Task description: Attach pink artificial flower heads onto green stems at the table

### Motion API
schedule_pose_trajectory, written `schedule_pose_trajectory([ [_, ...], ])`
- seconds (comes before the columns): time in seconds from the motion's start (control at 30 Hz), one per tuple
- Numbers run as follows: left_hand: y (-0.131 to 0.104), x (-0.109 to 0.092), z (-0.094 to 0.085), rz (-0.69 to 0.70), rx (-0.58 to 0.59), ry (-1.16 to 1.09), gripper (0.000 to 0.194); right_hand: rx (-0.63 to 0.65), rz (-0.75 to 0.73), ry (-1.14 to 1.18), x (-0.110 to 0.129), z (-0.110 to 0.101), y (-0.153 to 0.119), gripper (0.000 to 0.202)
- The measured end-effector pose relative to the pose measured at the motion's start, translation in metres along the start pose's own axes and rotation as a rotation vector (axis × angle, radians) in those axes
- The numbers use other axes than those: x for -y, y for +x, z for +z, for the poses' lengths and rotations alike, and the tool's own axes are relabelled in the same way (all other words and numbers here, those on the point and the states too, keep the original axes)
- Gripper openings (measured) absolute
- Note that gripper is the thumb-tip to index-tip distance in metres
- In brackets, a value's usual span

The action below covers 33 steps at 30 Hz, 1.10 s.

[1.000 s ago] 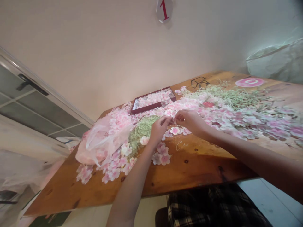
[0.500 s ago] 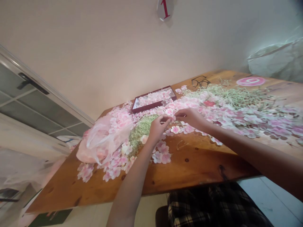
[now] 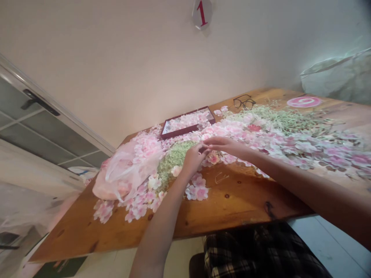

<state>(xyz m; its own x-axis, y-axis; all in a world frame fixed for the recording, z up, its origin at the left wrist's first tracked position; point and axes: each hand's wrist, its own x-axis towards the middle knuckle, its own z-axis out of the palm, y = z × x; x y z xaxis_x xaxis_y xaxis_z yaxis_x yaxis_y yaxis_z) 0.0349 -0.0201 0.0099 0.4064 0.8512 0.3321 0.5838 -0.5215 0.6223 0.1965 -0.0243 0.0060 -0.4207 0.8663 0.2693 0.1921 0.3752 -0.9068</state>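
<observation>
My left hand (image 3: 194,157) is closed, its thumb and fingers pinched together above the middle of the wooden table. My right hand (image 3: 223,145) comes in from the right, fingers together, its tips meeting those of the left. Whatever lies between the fingertips is small and hidden. Just beneath the hands a pink artificial flower (image 3: 213,158) lies in shadow. Beside my left hand is a heap of pale green stems (image 3: 174,158). Pink and white artificial flowers (image 3: 307,144) spread to the right of my right hand.
A dark red tray (image 3: 185,130) with flowers stands by the wall. A clear plastic bag (image 3: 118,173) of flowers lies left. Eyeglasses (image 3: 244,102), a pink round number sign (image 3: 304,102) and more green stems (image 3: 292,119) are behind. A loose stem (image 3: 222,177) lies near the front.
My right hand has moved left, and its fingers now overlap the left fingertips. A pale pink bit seen between the hands before is now covered. The left hand stays nearly in place.
</observation>
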Motion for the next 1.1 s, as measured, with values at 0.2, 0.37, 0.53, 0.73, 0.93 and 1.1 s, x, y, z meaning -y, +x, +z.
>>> schedule_pose_trajectory([
  [0.2, -0.001, -0.001, -0.003, -0.062, -0.051, -0.087, 0.026, 0.039, 0.153, -0.011, -0.001, -0.004, 0.000, 0.025],
  [0.37, 0.001, -0.001, 0.000, -0.123, -0.094, -0.126, 0.029, -0.044, 0.234, -0.056, 0.018, -0.004, -0.007, 0.019],
  [0.53, 0.002, -0.002, -0.004, -0.167, -0.041, -0.126, 0.032, -0.075, 0.211, -0.029, 0.011, -0.003, -0.005, 0.026],
  [0.73, -0.005, -0.016, -0.016, -0.040, 0.588, -0.069, 0.032, -0.252, 0.203, -0.022, -0.010, -0.018, -0.001, 0.026],
  [0.93, -0.012, -0.024, -0.006, 0.074, 0.701, 0.114, 0.025, -0.278, 0.193, -0.126, -0.009, -0.027, -0.004, 0.024],
  [1.1, -0.012, -0.021, -0.003, 0.059, 0.663, 0.163, 0.027, -0.296, 0.242, -0.225, -0.015, -0.027, -0.002, 0.018],
])
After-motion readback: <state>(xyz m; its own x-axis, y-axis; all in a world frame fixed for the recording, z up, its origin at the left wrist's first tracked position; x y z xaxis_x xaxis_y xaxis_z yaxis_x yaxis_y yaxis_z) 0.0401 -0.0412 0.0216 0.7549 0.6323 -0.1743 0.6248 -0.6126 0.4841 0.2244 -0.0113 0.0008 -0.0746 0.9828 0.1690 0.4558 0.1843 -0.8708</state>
